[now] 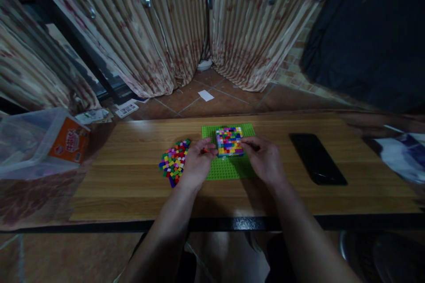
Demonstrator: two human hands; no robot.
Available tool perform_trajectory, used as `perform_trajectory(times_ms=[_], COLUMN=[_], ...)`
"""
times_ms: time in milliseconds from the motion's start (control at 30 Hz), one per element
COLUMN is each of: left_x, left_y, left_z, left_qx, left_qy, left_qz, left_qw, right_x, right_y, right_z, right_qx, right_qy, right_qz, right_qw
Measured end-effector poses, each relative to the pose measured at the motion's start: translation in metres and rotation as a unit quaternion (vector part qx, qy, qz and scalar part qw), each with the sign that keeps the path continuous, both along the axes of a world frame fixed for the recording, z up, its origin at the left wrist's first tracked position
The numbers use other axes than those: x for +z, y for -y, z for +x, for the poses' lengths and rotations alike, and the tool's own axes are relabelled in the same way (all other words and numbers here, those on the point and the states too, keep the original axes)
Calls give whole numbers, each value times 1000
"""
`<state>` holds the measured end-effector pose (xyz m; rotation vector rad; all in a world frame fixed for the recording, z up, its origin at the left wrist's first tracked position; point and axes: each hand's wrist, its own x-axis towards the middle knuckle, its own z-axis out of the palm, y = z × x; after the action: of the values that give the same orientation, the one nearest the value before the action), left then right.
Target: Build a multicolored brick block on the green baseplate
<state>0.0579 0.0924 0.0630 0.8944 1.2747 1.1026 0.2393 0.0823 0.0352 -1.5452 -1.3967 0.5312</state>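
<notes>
A low, squarish build of multicoloured toy bricks (229, 140) stands on a green studded baseplate (229, 170). Just left of it is my left hand (198, 161), palm partly turned up, its fingers curled round a small orange-red brick (206, 151). My right hand (265, 159) reaches in from the right, thumb and forefinger pinched together at the build's right edge. Whatever lies between those fingertips is too small to make out. Loose bricks in many colours (172, 162) form a pile left of the baseplate, partly covered by my left hand.
A black phone-like slab (317, 159) lies on the wooden table (133, 194) at the right. On the left stands a clear plastic bin (36, 159) with an orange label. Papers (126, 108) are on the tiled floor, before the striped curtains (179, 26).
</notes>
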Motion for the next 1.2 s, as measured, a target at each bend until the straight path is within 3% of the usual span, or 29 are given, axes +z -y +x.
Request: perform_trajectory(times_ms=[733, 1200], left_x=[-4, -14], left_y=[0, -3], left_z=[4, 4], left_qx=[-28, -61], left_qy=[-38, -137], left_qz=[7, 50], left_qw=[999, 987], right_x=[-3, 0], right_y=[-10, -13], right_z=[-5, -12], right_qx=[-45, -73], right_qy=[-202, -320], right_qz=[-53, -80], right_qw=[977, 941])
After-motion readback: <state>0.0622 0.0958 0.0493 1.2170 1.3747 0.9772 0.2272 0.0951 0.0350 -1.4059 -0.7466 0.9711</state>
